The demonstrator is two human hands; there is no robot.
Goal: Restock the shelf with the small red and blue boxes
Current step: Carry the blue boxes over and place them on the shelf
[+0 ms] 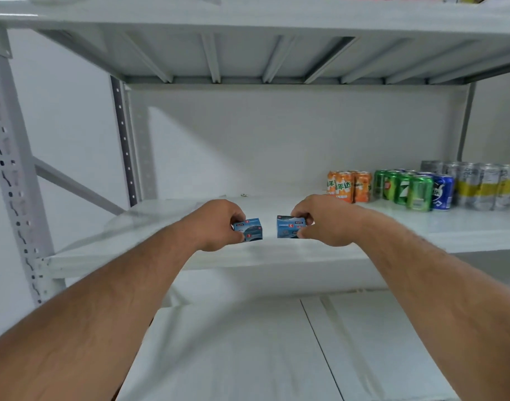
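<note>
Both arms reach out over the front of a white metal shelf (167, 256). My left hand (216, 224) grips a small blue box with red marks (252, 230), fingers curled over its top and left side. My right hand (326, 219) grips a second small blue box with a red mark (288, 227), pinched between thumb and fingers. The two boxes sit side by side with a small gap between them, low over the shelf's front middle. Whether they touch the shelf I cannot tell.
On the right of the same shelf stand orange cans (349, 186), green cans (404, 191), a blue can (443, 192) and silver-and-yellow cans (482, 186). Another shelf board (248, 56) hangs overhead. A perforated upright (13, 183) rises at the left. White surfaces (248, 351) lie below.
</note>
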